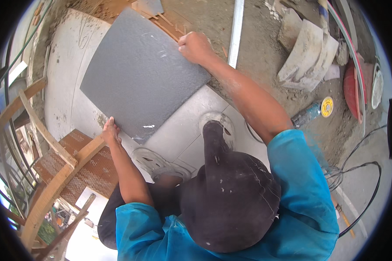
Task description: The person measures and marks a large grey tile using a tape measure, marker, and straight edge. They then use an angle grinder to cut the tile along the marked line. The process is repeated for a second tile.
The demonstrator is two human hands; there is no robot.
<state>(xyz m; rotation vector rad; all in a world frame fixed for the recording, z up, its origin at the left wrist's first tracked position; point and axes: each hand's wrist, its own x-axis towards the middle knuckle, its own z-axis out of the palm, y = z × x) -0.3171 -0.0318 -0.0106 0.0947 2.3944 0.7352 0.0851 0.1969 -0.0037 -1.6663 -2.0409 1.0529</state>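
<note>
A large dark grey tile [139,74] with a rough face is held over pale floor tiles in front of me. My right hand [195,47] is closed around its far right edge. At the near left edge, my left hand [111,129] grips the tile with its fingers; part of them is hidden behind it. A small white chip mark shows close to the tile's near corner. Beyond the far edge lie thin reddish-brown strips [165,26] and a smaller grey piece [149,6].
An angle grinder [305,115] with a yellow disc lies on the dirt at right, near a cement-crusted shovel [302,56] and a red basin [349,89]. A metal bar [236,32] runs ahead. Leftward stand a wooden frame [52,200] and brown textured tiles [91,169]. Black cable [379,174] loops at right.
</note>
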